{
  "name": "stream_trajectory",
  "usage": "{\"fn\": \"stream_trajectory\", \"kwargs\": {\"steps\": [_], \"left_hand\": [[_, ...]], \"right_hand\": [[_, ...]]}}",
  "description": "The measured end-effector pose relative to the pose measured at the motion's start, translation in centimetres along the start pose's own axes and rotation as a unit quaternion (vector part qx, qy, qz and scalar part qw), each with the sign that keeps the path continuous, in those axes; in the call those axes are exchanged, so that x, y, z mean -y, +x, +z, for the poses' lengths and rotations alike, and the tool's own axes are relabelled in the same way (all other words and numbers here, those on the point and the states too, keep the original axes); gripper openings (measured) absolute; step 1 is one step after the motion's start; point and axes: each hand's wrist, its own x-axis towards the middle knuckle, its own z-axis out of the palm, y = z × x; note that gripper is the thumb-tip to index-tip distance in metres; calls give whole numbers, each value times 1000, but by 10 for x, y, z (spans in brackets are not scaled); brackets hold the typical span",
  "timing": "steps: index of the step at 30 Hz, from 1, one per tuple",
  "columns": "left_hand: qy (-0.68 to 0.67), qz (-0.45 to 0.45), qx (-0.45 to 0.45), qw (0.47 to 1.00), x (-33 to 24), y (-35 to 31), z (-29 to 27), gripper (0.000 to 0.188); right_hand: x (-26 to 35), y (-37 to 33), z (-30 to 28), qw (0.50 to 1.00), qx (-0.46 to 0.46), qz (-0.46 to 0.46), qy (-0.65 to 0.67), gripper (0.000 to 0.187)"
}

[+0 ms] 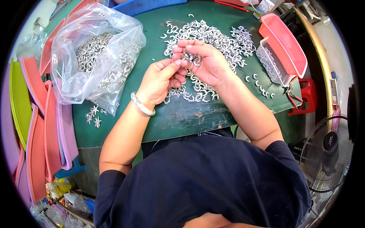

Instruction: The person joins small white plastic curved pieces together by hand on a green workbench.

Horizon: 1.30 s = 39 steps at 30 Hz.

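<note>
Over the green table, a loose heap of silvery crescent-shaped metal pieces point(205, 32) spreads out beneath both hands. My right hand point(211, 62) is cupped with its fingers curled, and a few crescent pieces point(196, 59) lie in its palm. Against its fingertips, my left hand point(157, 79) is closed, thumb pressed to the fingers; whatever is between them is too small to make out. A pale bangle point(141, 105) circles my left wrist. To the left of that hand stands a clear plastic bag point(127, 34) filled with more small metal pieces.
A pink basket point(283, 41) and a clear tub point(281, 78) of small parts sit at the right, near red-handled pliers point(292, 93). Star-shaped pieces point(97, 121) lie by the bag. Stacked coloured baskets point(38, 125) line the left side; a fan point(329, 152) stands lower right.
</note>
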Motion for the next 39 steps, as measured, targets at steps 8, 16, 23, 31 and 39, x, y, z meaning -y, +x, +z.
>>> {"fn": "stream_trajectory", "kwargs": {"steps": [8, 16, 23, 31, 39], "left_hand": [[-24, 40, -38, 998, 4, 3, -1, 12], [53, 119, -76, 989, 4, 4, 2, 9], [-172, 71, -63, 981, 1, 6, -7, 8], [4, 110, -72, 991, 4, 5, 4, 12], [233, 153, -103, 955, 7, 7, 10, 11]], "right_hand": [[-7, 0, -8, 998, 45, -32, 28, 16], [-2, -1, -10, 997, 46, -28, 58, 17], [-4, 1, -13, 994, 68, -26, 76, 29], [-14, 3, -14, 995, 38, -33, 91, 29], [-18, -1, -6, 996, 16, -19, 80, 23]]}}
